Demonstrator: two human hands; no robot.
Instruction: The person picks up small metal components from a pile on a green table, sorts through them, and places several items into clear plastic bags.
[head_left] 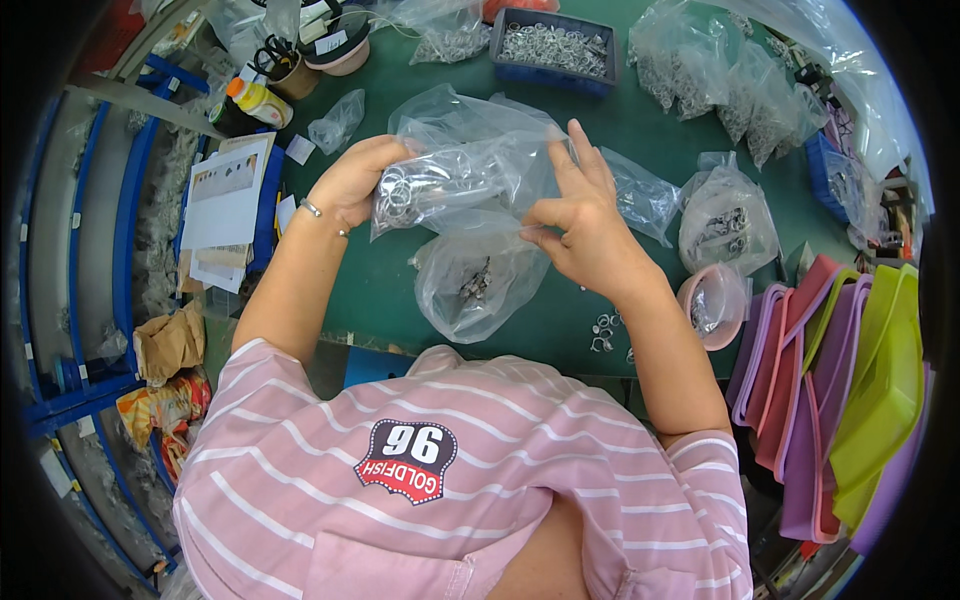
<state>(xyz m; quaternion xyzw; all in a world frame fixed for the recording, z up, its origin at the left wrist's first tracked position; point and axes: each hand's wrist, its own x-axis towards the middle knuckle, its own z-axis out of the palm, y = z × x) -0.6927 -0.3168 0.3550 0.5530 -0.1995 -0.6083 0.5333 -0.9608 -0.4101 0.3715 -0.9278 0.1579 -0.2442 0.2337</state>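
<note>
A clear plastic bag [455,185] with shiny silver ring-like metal pieces in it is held above the green table. My left hand [362,180] is closed on the bag's left end, and its fingertips are partly hidden behind the plastic. At the bag's right side, my right hand [580,215] pinches the plastic between thumb and index finger, the other fingers stretched up. Just below lies another open clear bag [480,290] holding a small heap of dark metal pieces. Several loose silver rings [603,332] rest on the table beneath my right forearm.
A dark blue bin [555,50] full of silver rings stands at the back. Filled clear bags [690,70] lie at the back right. A pink bowl [712,305] sits right of my forearm, near stacked coloured plastic baskets [880,380]. Papers [225,195] and a yellow bottle [260,103] are left.
</note>
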